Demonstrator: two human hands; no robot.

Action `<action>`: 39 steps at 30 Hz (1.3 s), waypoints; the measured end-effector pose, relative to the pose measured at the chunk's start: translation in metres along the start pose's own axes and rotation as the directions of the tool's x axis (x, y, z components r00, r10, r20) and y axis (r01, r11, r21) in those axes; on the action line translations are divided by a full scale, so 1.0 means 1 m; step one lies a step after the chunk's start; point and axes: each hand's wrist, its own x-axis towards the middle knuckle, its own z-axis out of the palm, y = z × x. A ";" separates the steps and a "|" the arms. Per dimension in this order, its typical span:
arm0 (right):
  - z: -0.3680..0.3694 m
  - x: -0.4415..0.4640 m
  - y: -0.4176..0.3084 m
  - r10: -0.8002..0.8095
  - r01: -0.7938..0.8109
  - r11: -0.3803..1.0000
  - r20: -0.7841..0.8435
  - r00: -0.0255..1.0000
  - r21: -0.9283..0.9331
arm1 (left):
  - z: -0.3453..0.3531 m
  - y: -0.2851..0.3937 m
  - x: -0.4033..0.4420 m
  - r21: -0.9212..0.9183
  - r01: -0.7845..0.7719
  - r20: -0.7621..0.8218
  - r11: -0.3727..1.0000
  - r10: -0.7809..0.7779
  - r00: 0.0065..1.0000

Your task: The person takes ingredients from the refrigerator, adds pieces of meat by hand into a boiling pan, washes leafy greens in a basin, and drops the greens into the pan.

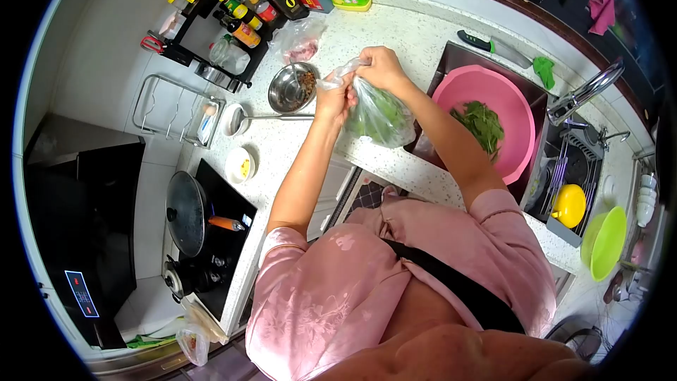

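Note:
A clear plastic bag (381,116) full of green leafy vegetables hangs from my two hands at the counter's front edge, left of the sink. My left hand (333,101) is closed around the bag's gathered neck. Slightly higher and to the right, my right hand (383,69) grips the twisted top of the same bag. Just left of my hands stands a metal bowl (283,92) with a brown, chopped mixture in it. In the sink, a pink basin (520,102) holds loose green leaves (481,125).
A knife (504,51) lies behind the sink, near the faucet (585,92). Bagged meat (302,49) and bottles (247,32) stand at the back left. A ladle (271,117) and small white bowl (240,164) sit near the stove, which carries a lidded pan (185,212).

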 end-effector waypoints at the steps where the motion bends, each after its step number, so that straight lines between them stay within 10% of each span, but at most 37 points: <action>1: 0.001 0.002 0.005 -0.004 0.004 1.000 0.001 1.000 -0.003 | -0.003 -0.002 0.001 -0.090 0.063 0.044 0.994 -0.059 0.997; 4: 0.005 -0.001 0.022 0.077 -0.083 0.996 0.158 0.985 0.033 | -0.009 -0.007 0.006 -0.244 0.152 0.068 0.958 -0.139 0.988; 6: 0.009 -0.005 0.029 0.020 -0.058 0.917 0.102 0.995 0.394 | -0.008 -0.006 0.004 -0.298 0.175 0.056 0.939 -0.165 0.985; 10: -0.012 -0.022 -0.022 -0.066 0.077 0.885 -0.040 0.997 0.458 | -0.002 -0.004 0.001 -0.272 0.133 -0.002 0.953 -0.138 0.990; 12: -0.016 -0.030 -0.035 -0.443 0.440 0.896 -0.054 0.895 -0.058 | 0.001 -0.002 0.000 -0.291 0.148 0.017 0.945 -0.149 0.989; 15: -0.015 -0.024 -0.026 -0.441 0.434 0.897 -0.117 0.890 -0.083 | 0.016 0.004 -0.009 -0.273 0.165 -0.004 0.948 -0.172 0.985; 19: -0.027 -0.019 -0.034 -0.502 0.494 0.865 -0.100 0.859 -0.091 | 0.017 -0.003 -0.018 0.214 -0.295 -0.070 0.931 0.316 0.946; 21: -0.040 -0.016 -0.044 -0.513 0.502 0.858 -0.123 0.850 -0.109 | 0.014 -0.008 -0.016 0.693 -0.402 0.078 0.598 0.492 0.867; 27: -0.053 -0.031 -0.028 -0.248 0.255 0.965 -0.102 0.963 0.059 | 0.007 -0.009 -0.012 0.853 -0.423 0.178 0.306 0.590 0.787; 31: -0.057 -0.056 0.025 -0.043 0.048 0.974 -0.027 0.999 0.219 | -0.009 -0.010 -0.015 0.677 -0.222 -0.152 0.702 0.428 0.891; 36: -0.054 -0.125 0.076 0.135 -0.158 0.986 0.319 0.938 0.049 | -0.045 -0.073 -0.043 0.599 -0.269 -0.326 0.754 0.537 0.778; 39: -0.038 -0.148 0.085 0.009 -0.050 0.995 0.427 0.904 0.084 | -0.016 -0.118 -0.081 0.402 0.043 -0.480 0.915 0.171 0.860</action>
